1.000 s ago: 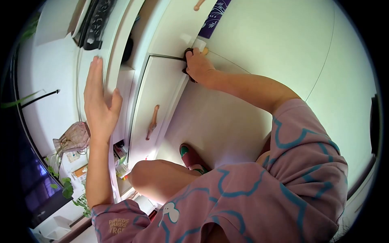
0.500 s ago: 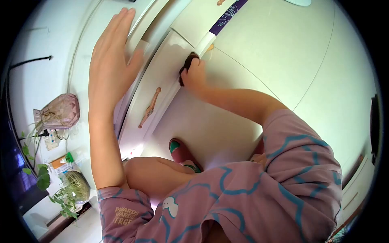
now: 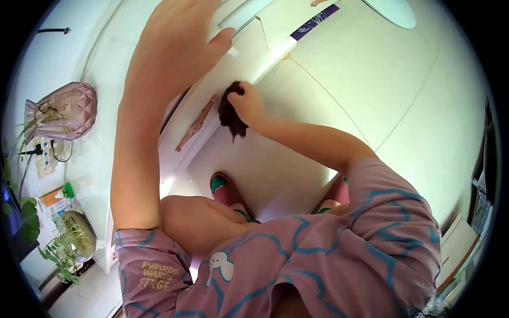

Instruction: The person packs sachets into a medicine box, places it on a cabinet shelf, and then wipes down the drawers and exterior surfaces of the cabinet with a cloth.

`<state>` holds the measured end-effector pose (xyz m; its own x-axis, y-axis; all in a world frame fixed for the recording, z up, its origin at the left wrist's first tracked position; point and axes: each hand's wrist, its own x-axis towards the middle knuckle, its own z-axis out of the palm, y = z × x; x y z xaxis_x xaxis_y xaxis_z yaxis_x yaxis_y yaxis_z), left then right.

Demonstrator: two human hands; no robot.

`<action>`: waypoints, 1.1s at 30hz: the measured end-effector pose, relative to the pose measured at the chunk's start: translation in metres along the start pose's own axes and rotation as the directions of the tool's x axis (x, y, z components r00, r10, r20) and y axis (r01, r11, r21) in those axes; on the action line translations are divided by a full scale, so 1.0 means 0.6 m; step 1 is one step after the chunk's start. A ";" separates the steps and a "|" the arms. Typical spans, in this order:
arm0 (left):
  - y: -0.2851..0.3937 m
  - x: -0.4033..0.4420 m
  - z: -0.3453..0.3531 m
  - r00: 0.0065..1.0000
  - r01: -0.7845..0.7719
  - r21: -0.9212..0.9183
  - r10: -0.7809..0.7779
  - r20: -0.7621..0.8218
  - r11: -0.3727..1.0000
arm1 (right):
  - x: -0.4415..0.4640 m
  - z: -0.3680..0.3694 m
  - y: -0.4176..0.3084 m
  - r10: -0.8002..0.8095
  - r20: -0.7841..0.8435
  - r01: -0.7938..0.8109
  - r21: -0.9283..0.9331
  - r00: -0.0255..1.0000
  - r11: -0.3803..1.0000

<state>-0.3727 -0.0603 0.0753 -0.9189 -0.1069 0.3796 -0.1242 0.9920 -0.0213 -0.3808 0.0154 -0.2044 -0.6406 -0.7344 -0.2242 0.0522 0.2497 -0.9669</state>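
My right hand point(image 3: 246, 106) is closed around a bunched dark brown cloth point(image 3: 230, 114) with a ragged lower end. The cloth is beside the white drawer front, near its long pinkish handle point(image 3: 197, 123); whether it touches the drawer is unclear. Over the white cabinet, my left hand point(image 3: 172, 47) is raised with its back to me and its thumb spread from the palm. It holds nothing that I can see. The fingertips run out of the top of the view.
On the white top at left stand a pink faceted glass vase point(image 3: 79, 114), a power strip point(image 3: 44, 163) and a glass jar with a plant point(image 3: 79, 236). A purple patterned strip point(image 3: 315, 22) lies along the cabinet's edge. My slippered foot point(image 3: 230, 193) is on the tiled floor.
My right hand has brought the cloth from the drawer's lower edge towards the handle, and more cloth shows. My left hand has risen and looms larger. The view has shifted slightly.
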 end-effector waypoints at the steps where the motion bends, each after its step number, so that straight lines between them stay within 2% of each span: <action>1: 0.003 0.000 -0.005 1.000 0.006 -0.001 -0.006 -0.001 1.000 | 0.003 -0.017 -0.039 0.061 0.040 -0.064 0.097 0.997 0.993; 2: 0.007 0.001 -0.010 1.000 0.005 -0.023 -0.005 0.013 1.000 | 0.005 -0.036 -0.080 0.118 0.083 -0.132 0.192 0.990 0.972; 3: 0.009 0.004 -0.012 1.000 0.001 -0.044 0.000 0.025 0.999 | -0.008 -0.053 -0.120 0.122 0.190 -0.176 0.298 0.974 0.938; 4: 0.006 0.004 -0.005 1.000 0.000 -0.045 0.001 0.022 0.999 | -0.013 -0.054 -0.129 0.121 0.188 -0.173 0.296 0.975 0.939; 5: -0.001 0.001 0.006 1.000 -0.010 -0.011 0.010 -0.003 1.000 | -0.017 -0.051 -0.135 -0.132 0.079 0.116 0.175 0.988 0.978; 6: 0.003 0.007 0.007 0.999 -0.019 0.024 0.020 -0.027 1.000 | -0.020 -0.052 -0.145 -0.389 0.006 0.389 0.023 0.921 0.921; 8: 0.020 0.006 -0.002 0.999 0.032 0.030 -0.032 0.002 0.999 | -0.015 -0.069 -0.162 -0.387 0.028 0.386 0.028 0.922 0.922; 10: 0.025 0.007 -0.005 0.996 0.082 0.037 -0.084 0.042 0.996 | 0.013 -0.084 -0.158 -0.340 -0.159 0.355 0.079 0.927 0.932; 13: 0.002 0.002 0.004 0.997 0.057 0.044 -0.059 0.059 0.997 | 0.091 -0.127 -0.128 -0.379 -0.352 0.395 -0.029 0.856 0.918; 14: -0.006 0.001 0.008 1.000 -0.003 0.031 0.002 0.024 1.000 | 0.107 -0.139 -0.120 -0.399 -0.395 0.408 -0.066 0.827 0.911; 15: -0.006 0.004 0.008 0.998 -0.065 0.019 0.066 -0.015 0.998 | 0.110 -0.144 -0.119 -0.315 -0.413 0.317 -0.065 0.855 0.946; 16: 0.000 0.004 0.007 0.998 -0.065 0.018 0.065 -0.011 0.998 | 0.107 -0.141 -0.118 -0.232 -0.430 0.237 -0.043 0.872 0.971; 18: 0.010 0.005 0.005 1.000 0.017 0.060 -0.018 0.017 0.998 | 0.116 -0.113 -0.068 -0.256 -0.466 0.238 -0.100 0.847 0.966; 19: 0.010 0.005 0.005 0.999 0.043 0.074 -0.045 0.026 0.996 | 0.110 -0.104 -0.060 -0.254 -0.465 0.235 -0.099 0.848 0.967; 21: -0.003 0.003 0.008 0.998 0.023 0.086 -0.027 0.053 0.996 | 0.084 -0.082 -0.042 -0.156 -0.373 0.132 -0.089 0.915 0.987; 22: -0.006 0.002 0.009 0.998 0.017 0.089 -0.022 0.062 0.996 | 0.065 -0.065 -0.039 -0.206 -0.382 0.170 -0.126 0.901 0.977; 24: -0.005 -0.001 0.012 0.998 0.027 0.090 -0.032 0.056 0.996 | 0.019 -0.057 -0.046 -0.005 -0.089 -0.014 -0.212 0.996 0.977; 25: -0.006 -0.002 0.014 0.998 0.032 0.089 -0.037 0.054 0.995 | 0.008 -0.043 -0.040 -0.003 -0.085 -0.015 -0.215 0.996 0.977; 27: -0.010 -0.003 0.021 0.999 -0.022 0.072 0.024 -0.030 0.997 | -0.008 -0.011 -0.027 -0.128 -0.033 0.124 -0.087 0.991 0.988; 28: -0.010 -0.002 0.020 0.997 -0.041 0.069 0.045 -0.059 0.997 | -0.015 -0.010 -0.048 -0.129 -0.032 0.126 -0.087 0.991 0.988; 30: -0.005 -0.001 0.014 1.000 0.016 0.081 -0.016 0.009 0.997 | -0.026 -0.015 -0.088 -0.376 -0.043 0.375 -0.026 0.926 0.927; 31: -0.003 -0.001 0.014 0.999 0.036 0.085 -0.039 0.032 0.996 | -0.020 -0.015 -0.098 -0.423 -0.089 0.425 0.003 0.902 0.905; 33: -0.006 -0.001 0.019 0.999 -0.020 0.099 0.023 -0.030 0.995 | -0.010 -0.028 -0.113 -0.474 -0.145 0.478 -0.004 0.869 0.878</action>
<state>-0.3760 -0.0646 0.0644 -0.9099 -0.0824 0.4067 -0.1427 0.9824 -0.1204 -0.3933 0.0132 -0.1353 -0.6920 -0.6650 0.2809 -0.2635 -0.1296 -0.9559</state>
